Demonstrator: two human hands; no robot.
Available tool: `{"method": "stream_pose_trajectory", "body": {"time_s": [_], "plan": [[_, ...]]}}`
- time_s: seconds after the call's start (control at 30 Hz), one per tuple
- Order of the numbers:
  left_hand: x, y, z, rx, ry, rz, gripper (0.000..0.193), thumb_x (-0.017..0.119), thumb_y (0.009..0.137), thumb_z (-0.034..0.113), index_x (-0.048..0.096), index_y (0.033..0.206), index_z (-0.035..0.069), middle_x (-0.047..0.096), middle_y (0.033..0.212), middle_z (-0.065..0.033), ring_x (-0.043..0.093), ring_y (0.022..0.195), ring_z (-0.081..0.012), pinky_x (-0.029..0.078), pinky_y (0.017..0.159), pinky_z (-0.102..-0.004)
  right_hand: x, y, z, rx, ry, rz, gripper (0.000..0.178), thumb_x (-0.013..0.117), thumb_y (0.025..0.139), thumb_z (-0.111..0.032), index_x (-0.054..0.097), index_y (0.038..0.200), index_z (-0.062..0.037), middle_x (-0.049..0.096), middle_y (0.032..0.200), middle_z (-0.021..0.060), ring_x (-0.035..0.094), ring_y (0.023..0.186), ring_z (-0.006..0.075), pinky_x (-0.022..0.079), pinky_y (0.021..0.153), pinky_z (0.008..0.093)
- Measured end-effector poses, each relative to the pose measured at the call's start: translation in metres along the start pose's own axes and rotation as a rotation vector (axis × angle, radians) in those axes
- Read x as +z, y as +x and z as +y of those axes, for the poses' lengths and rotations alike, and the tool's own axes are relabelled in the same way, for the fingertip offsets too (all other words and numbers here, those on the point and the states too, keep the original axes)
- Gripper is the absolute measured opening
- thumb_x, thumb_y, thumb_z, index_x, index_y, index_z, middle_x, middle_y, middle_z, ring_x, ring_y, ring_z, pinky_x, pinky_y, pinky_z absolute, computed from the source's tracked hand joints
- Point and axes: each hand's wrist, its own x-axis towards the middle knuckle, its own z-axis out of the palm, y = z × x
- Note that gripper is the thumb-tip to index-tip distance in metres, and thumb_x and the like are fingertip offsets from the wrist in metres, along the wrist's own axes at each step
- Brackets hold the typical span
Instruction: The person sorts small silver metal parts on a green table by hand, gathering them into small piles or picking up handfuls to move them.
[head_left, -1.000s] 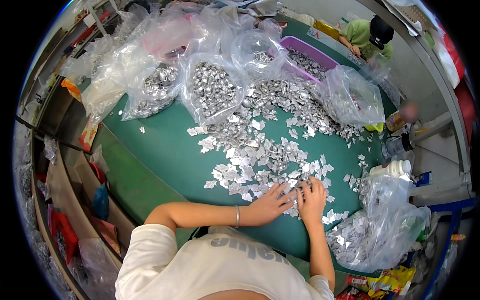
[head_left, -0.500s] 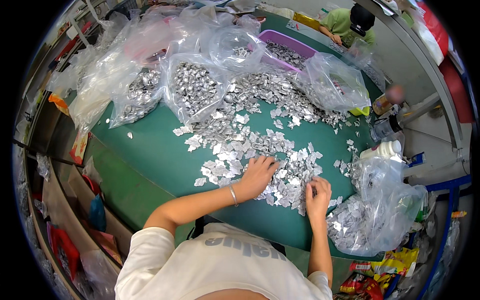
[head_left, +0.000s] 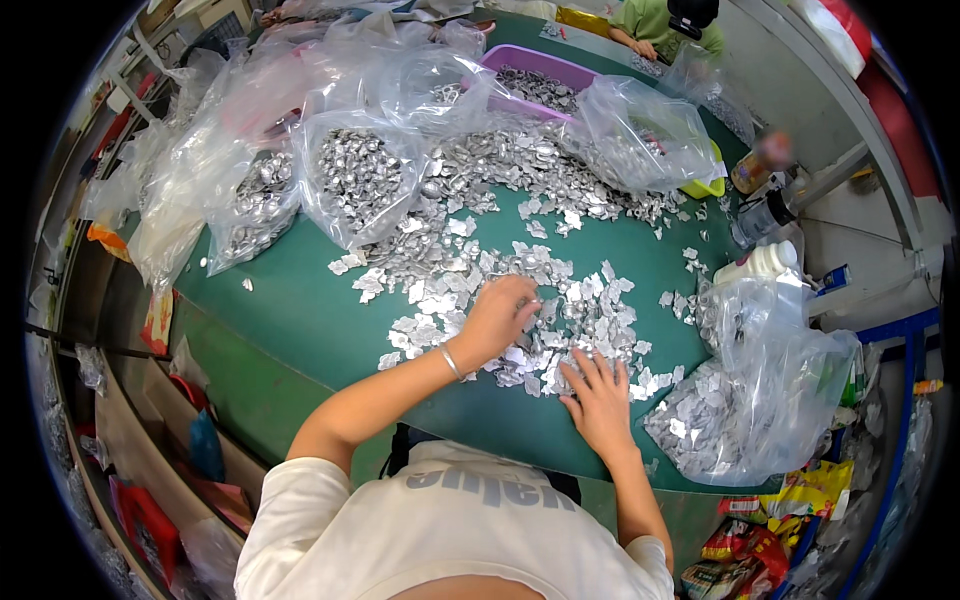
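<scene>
Flat silver-grey metal pieces [head_left: 600, 310] with jagged, leaf-like outlines lie in a loose pile on a green tabletop [head_left: 300, 320]. My left hand [head_left: 500, 315], a silver bangle on its wrist, reaches into the middle of the pile. Its fingers are curled down and closed; whatever they hold is hidden beneath them. At the pile's near right edge rests my right hand [head_left: 602, 408], palm down with fingers spread, fingertips touching the nearest pieces.
Clear plastic bags of metal parts [head_left: 360, 180] stand at the far left, another bag [head_left: 760, 400] at right. Behind the heap are a purple bin [head_left: 575, 75] and a yellow-green basket [head_left: 708, 182]. A white bottle [head_left: 765, 262] lies right. A co-worker in green [head_left: 650, 25] sits across.
The curled fingers of my right hand have spread out, and that hand has shifted left and nearer to me. My left hand has moved slightly left and farther away. The whole view has shifted a little.
</scene>
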Motion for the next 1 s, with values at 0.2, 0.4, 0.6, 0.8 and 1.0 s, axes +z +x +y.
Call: {"method": "stream_pose_trajectory", "body": {"time_s": [0.2,0.4,0.6,0.8,1.0], "plan": [[-0.033,-0.022,0.019,-0.216,-0.114,-0.099,0.018,0.065,0.08,-0.001,0.06,0.097,0.002,0.062,0.107,-0.0118,0.06,0.096,-0.0306,0.05,0.079,-0.0367,0.001,-0.013,0.03,0.186,0.052,0.254,0.027,0.064,0.082,-0.01,0.064,0.109,-0.0038,0.053,0.131,0.0109,0.045,0.12,0.0325,0.032,0.102,0.0484],[-0.012,-0.054,0.021,0.15,0.101,-0.283,0.04,0.057,0.074,-0.01,0.062,0.111,0.005,0.058,0.117,-0.0107,0.053,0.108,-0.0296,0.042,0.086,-0.0384,0.019,0.014,0.018,0.237,0.04,0.286,0.044,0.064,0.086,-0.024,0.056,0.125,-0.0046,0.042,0.142,0.0139,0.033,0.133,0.0384,0.026,0.105,0.0546],[-0.028,-0.059,0.02,0.109,0.32,-0.307,0.043,0.055,0.071,-0.007,0.063,0.112,0.004,0.059,0.118,-0.01,0.053,0.108,-0.0274,0.038,0.086,-0.0386,0.034,0.007,-0.027,0.153,0.028,0.09,0.053,0.065,0.084,-0.036,0.055,0.126,-0.005,0.033,0.146,0.0222,0.026,0.138,0.0402,0.02,0.106,0.0627],[-0.038,-0.063,0.024,-0.002,0.137,-0.107,0.032,0.058,0.077,-0.007,0.064,0.107,0.002,0.063,0.112,-0.0121,0.057,0.104,-0.03,0.042,0.089,-0.038,0.028,0.003,-0.049,0.056,0.368,0.254,0.034,0.07,0.081,-0.021,0.062,0.109,-0.0025,0.049,0.13,0.0172,0.043,0.124,0.0381,0.029,0.102,0.0546],[-0.038,-0.058,0.068,-0.104,-0.255,-0.136,0.031,0.063,0.083,-0.003,0.062,0.113,0.001,0.065,0.105,-0.0119,0.062,0.084,-0.0195,0.049,0.078,-0.0296,0.011,0.006,-0.022,0.264,0.464,0.542,0.019,0.065,0.079,-0.003,0.063,0.098,-0.0006,0.062,0.1,0.0143,0.055,0.098,0.0335,0.043,0.089,0.04]]}}
